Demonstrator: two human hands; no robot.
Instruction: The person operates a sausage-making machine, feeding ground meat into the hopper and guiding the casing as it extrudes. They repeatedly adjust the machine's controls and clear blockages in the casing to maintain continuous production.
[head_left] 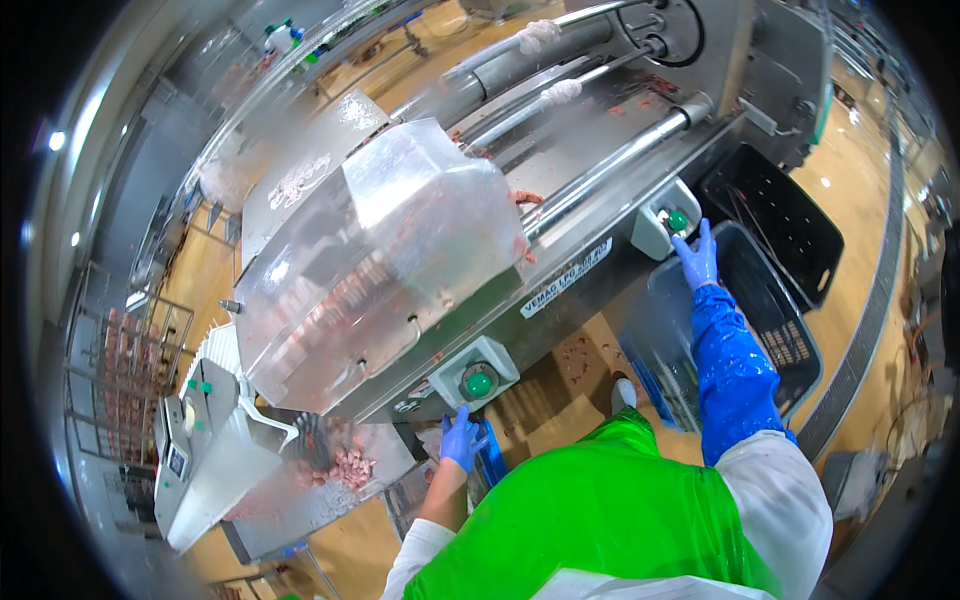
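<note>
My left hand point(460, 440), in a blue glove, is open with its fingers apart, just below a light-coloured control box with a round green button point(479, 384). Its fingertips reach the lower edge of that box. My right hand point(700, 258), gloved and with a blue sleeve cover, is also open. Its fingers are spread beside a second box with a green button point(677, 220), one fingertip close to the button. Both boxes are fixed to the front of a long steel meat machine point(570, 285). A clear guard point(390, 260) covers the machine's left part, with blurred pale meat pieces behind it.
Dark plastic crates point(775, 225) stand by my right arm. Pink meat pieces point(350, 467) lie on a steel surface at lower left, beside a white unit with green buttons point(210, 440). Scraps are on the floor point(575, 365). A loaded rack point(125, 370) stands far left.
</note>
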